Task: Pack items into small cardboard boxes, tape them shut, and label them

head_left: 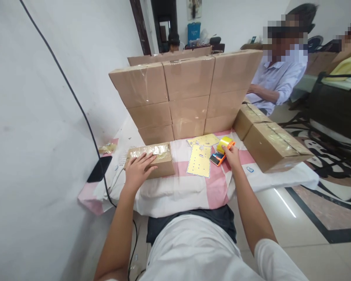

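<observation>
My left hand [140, 168] lies with fingers spread on the top of a small cardboard box [160, 168], whose upper face shines with clear tape. To the right, my right hand [232, 156] is closed around a tape dispenser [219, 157] with an orange frame and a yellow roll [224, 144]. The dispenser is at or just above the cloth; I cannot tell which. Beside it lies a yellow card with small printed marks [199, 162], and a second yellow card [204, 139] lies behind that one, partly hidden by the dispenser.
A wall of stacked cardboard boxes [190, 93] rises at the back of the cloth-covered table [160, 201]. More taped boxes [275, 146] stand at the right. A phone [99, 169] and a black cable [76, 97] are at the left. A person [289, 74] sits beyond the boxes.
</observation>
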Demonstrator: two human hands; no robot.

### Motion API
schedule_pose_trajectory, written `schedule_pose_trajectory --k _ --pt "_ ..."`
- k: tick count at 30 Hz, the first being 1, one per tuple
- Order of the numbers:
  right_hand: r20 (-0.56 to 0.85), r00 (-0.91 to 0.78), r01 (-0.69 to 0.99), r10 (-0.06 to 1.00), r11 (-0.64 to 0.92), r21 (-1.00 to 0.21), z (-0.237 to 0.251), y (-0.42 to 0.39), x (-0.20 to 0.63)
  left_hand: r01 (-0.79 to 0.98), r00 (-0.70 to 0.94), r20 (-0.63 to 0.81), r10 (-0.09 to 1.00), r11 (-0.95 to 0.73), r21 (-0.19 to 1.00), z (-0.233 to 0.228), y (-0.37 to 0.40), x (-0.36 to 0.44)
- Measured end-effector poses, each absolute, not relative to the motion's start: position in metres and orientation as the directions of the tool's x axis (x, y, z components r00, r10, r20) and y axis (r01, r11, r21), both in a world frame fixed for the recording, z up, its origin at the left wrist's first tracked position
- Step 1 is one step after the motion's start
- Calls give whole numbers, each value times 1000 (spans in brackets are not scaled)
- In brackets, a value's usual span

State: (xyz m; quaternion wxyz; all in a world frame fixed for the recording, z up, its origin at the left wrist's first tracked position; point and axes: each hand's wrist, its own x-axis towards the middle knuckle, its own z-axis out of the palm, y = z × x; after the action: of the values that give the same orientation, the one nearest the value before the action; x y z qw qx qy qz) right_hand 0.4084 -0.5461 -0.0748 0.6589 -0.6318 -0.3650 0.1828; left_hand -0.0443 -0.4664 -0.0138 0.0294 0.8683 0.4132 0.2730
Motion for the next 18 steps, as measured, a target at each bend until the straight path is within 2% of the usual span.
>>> schedule_pose_trajectory --k 6,10,13,18 --pt "176 676 -51 716 284 -957 -61 -548 363 681 542 423 726 -674 285 -2 -455 -47" --pt "158 637 -159 754 329 -931 -44 -560 324 572 524 542 657 -743 348 -4 -487 -10" --pt "176 618 -181 766 357 -917 -39 -571 291 408 543 564 623 -782 471 -19 -521 35" --pt "196 534 -193 822 345 -918 -36 -591 251 131 543 538 644 -698 704 -41 -541 90"
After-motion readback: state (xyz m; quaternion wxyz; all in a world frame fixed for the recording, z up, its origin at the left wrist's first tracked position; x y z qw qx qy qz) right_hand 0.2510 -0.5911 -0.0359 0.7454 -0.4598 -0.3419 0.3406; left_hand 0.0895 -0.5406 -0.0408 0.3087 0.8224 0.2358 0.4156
